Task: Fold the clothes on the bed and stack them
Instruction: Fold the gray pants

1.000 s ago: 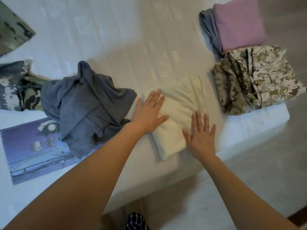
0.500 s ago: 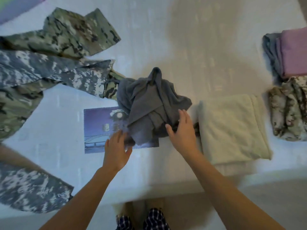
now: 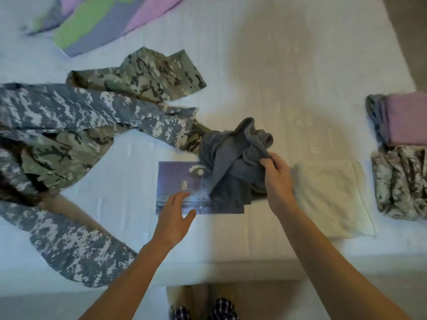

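Right hand (image 3: pixel 277 179): thumb and fingers curled, pinching a fold of the grey garment (image 3: pixel 228 155). Left hand (image 3: pixel 174 218): fingers spread and relaxed above the purple printed sheet (image 3: pixel 175 181); contact cannot be confirmed. Garment: soft knit, crumpled in a heap mid-bed (image 3: pixel 277 65), partly on the sheet. No clear long axis; one peak points away from the person.

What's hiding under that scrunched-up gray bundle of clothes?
A purple printed sheet lies on the bed, its right part tucked beneath the gray garment, which the right hand grips. Whether anything else lies underneath cannot be seen.
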Tool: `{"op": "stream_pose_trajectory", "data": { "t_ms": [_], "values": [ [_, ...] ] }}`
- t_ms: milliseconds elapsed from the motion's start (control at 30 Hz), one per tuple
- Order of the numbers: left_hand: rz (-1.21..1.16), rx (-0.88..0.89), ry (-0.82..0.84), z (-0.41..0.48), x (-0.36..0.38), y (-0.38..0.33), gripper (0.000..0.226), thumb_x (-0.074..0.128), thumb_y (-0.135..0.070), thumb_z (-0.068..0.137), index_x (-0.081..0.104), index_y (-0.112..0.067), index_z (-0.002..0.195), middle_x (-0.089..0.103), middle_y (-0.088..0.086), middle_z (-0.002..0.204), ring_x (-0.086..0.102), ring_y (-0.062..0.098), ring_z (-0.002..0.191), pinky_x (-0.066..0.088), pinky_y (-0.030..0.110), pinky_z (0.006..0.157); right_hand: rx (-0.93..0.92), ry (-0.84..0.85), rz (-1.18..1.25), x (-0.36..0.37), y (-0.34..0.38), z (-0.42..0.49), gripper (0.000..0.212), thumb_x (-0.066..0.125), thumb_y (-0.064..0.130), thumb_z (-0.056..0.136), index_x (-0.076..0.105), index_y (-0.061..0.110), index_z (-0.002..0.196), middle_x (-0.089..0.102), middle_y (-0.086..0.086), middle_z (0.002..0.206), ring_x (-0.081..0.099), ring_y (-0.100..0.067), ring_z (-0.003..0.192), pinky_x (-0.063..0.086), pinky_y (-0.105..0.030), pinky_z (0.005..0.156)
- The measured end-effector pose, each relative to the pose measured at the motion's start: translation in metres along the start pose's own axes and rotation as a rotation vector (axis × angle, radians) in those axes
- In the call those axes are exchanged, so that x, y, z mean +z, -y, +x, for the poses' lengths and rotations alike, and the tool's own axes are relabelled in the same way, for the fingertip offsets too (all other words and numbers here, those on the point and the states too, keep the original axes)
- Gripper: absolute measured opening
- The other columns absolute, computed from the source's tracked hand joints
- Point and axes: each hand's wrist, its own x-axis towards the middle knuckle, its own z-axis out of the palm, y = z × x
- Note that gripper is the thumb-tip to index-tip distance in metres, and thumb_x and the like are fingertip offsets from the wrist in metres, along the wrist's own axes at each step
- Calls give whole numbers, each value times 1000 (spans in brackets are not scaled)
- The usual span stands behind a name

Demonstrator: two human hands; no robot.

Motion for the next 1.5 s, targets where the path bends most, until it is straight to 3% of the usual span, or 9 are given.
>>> {"op": "stream_pose_trajectory", "data": {
  "t_ms": [267,467,567,667,867,967,1067,1200,1500],
  "values": [
    [-316,241,-103,-62,-122,-130,59,72,-25,82,40,-31,131,45,-15,127,42,6,123,34,-2,86,60,371,419,-39,218,-100,20,47,8,90,65,5,99,70,-14,95,66,-25,86,53,-33,75],
    [-339,562,3,-115,-218,-242,77,77,-35,70,37,-40,135,43,-23,137,41,-8,124,40,20,98,-205,619,250,-81,372,-185,30,45,10,90,73,10,80,71,-8,86,67,-19,80,53,-27,75],
    [-203,665,59,-138,-234,-284,21,65,-8,83,62,-23,97,65,-23,92,58,-7,87,47,19,78,-317,591,218,-101,433,-223,17,54,16,91,66,5,88,71,-7,79,68,-15,71,54,-24,64],
    [-344,600,-67,-155,-253,-304,25,46,7,91,56,-8,74,58,-10,53,52,-4,51,41,14,60,-303,525,445,-133,479,-246,10,54,12,91,57,6,84,67,-4,66,67,-12,60,53,-20,53],
    [-660,710,-9,-195,-278,-357,12,59,-21,93,61,-25,104,67,-10,94,62,6,95,48,18,84,-250,509,388,-160,529,-277,18,46,13,95,56,8,80,63,-5,69,64,-14,62,54,-20,57],
    [-560,842,93,-218,-277,-398,63,73,-45,74,46,-32,130,60,-15,123,50,1,121,45,24,96,-372,564,307,-141,564,-307,18,47,12,95,53,9,78,59,-4,71,61,-12,58,51,-19,64],
    [-638,883,-3,-231,-281,-429,47,75,-39,75,53,-37,116,66,-27,105,58,-12,102,50,10,77,-466,748,246,-123,595,-341,26,42,14,97,56,3,79,65,-7,65,65,-15,59,54,-21,62],
    [-894,750,-137,-233,-315,-441,11,60,-18,92,60,-28,95,66,-16,90,65,-4,80,50,11,65,-498,877,147,-126,593,-347,36,40,35,97,63,8,94,70,-8,85,70,-19,79,58,-35,76],
    [-1340,606,100,-255,-380,-395,52,31,-19,103,71,-14,70,71,-2,61,68,9,55,55,21,49,70,611,-246,-117,328,-228,75,51,62,82,56,-4,118,69,-17,95,67,-29,85,49,-55,93]
  ]
}}
